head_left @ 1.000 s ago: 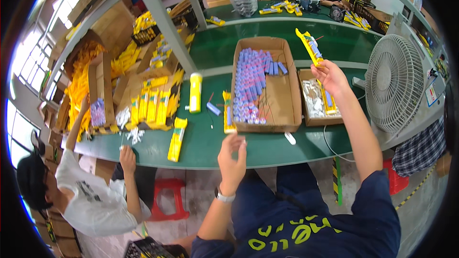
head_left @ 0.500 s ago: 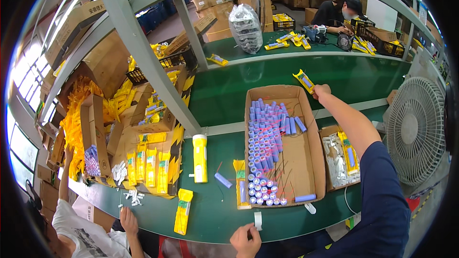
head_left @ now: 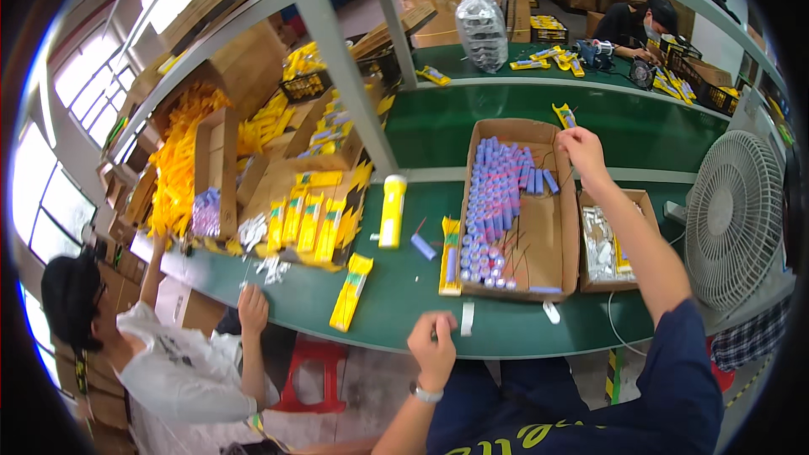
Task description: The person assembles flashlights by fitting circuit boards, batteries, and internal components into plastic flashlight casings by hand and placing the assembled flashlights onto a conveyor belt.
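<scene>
I cannot tell whether my right hand (head_left: 581, 152) is pinching the yellow casing (head_left: 565, 115). Am judging it light, stiff, best edge-gripped.

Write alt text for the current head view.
A person's right hand is near a cardboard box of purple cylinders and a yellow casing; the left hand is curled near the front edge of the green bench. A co-worker is at left.

Shows matt cardboard on the open box (head_left: 543, 232) — smooth gloss on the green bench (head_left: 396, 299), crinkled plastic on the bag (head_left: 482, 32).
</scene>
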Available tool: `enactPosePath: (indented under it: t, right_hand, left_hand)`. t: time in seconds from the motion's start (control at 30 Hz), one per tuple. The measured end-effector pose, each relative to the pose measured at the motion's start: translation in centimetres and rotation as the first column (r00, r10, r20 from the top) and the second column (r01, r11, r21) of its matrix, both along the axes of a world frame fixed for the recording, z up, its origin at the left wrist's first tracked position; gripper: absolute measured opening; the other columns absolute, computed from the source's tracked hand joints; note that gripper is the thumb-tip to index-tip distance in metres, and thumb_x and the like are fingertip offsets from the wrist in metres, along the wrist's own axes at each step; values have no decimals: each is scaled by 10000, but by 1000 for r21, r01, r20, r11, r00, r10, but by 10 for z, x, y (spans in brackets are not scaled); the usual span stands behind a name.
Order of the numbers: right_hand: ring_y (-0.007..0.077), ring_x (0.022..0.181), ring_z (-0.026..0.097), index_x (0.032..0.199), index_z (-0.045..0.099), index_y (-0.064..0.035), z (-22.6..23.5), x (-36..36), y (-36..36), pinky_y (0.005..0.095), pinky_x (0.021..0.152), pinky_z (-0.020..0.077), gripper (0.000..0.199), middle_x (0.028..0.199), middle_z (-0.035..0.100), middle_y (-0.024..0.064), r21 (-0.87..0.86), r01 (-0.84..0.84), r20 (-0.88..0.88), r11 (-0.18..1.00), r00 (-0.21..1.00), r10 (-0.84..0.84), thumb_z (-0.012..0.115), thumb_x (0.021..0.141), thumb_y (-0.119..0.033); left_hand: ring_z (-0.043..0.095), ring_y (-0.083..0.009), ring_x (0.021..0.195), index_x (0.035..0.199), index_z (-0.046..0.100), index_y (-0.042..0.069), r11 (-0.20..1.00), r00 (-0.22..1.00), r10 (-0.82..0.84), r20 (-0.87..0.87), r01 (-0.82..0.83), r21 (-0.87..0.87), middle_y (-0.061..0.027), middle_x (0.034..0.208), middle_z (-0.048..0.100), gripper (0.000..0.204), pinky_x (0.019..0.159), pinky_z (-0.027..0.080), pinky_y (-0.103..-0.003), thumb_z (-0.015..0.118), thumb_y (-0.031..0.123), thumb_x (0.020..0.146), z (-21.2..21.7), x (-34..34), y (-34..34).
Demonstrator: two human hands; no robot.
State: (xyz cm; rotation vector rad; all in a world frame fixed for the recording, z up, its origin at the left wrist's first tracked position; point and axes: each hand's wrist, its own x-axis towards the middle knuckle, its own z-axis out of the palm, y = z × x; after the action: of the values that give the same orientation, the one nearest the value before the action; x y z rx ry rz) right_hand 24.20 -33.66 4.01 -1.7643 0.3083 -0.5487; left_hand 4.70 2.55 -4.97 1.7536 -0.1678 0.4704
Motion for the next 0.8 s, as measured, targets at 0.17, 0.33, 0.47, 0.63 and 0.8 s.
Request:
enactPosePath:
  t: [0.17, 0.33, 0.47, 0.63, 0.8]
  right_hand:
    - [128, 680, 597, 859, 636, 18, 94, -200, 178, 253, 629, 476, 100, 788, 640, 76, -193, -272, 501, 943, 799, 333, 569, 914, -33]
    - [144, 619, 557, 798, 552, 12, 190, -288, 310, 257, 554, 440, 218, 734, 591, 90, -592, -17, 406, 805, 858, 316, 504, 947, -139]
    - [181, 622, 593, 763, 569, 27, 156, -395, 247, 268, 553, 480, 268, 725, 602, 127, -926, 185, 266, 328, 938, 222, 469, 949, -137]
    - [227, 626, 639, 718, 591, 46, 190, -406, 248, 282, 551, 530, 337, 713, 616, 173, -900, 95, 133, -426, 989, -60, 426, 950, -135]
    - [264, 630, 675, 683, 608, 61, 210, -433, 225, 294, 550, 570, 396, 704, 628, 210, -539, -107, 215, -836, 941, -260, 391, 952, -133]
  left_hand:
    - [617, -189, 718, 842, 625, -50, 976, 900, -184, 395, 213, -31, -135, 807, 656, 177, 664, 500, -285, 488, 42, 907, 169, -39, -6]
    - [609, -223, 630, 849, 629, -30, 901, 817, -357, 453, 430, -66, -126, 744, 626, 85, 605, 497, -309, 667, -48, 775, 233, -99, -26]
    - [610, -234, 686, 894, 627, -20, 884, 784, -355, 509, 459, -90, -134, 800, 625, 94, 653, 486, -331, 636, -1, 803, 229, -113, -8]
    - [611, -249, 755, 951, 624, -8, 840, 790, -390, 474, 516, -169, -144, 869, 623, 133, 714, 472, -359, 597, 57, 838, 214, -151, -2]
    - [611, -263, 825, 1008, 621, 5, 797, 767, -430, 476, 570, -198, -154, 938, 621, 186, 775, 458, -386, 558, 116, 873, 218, -178, -2]
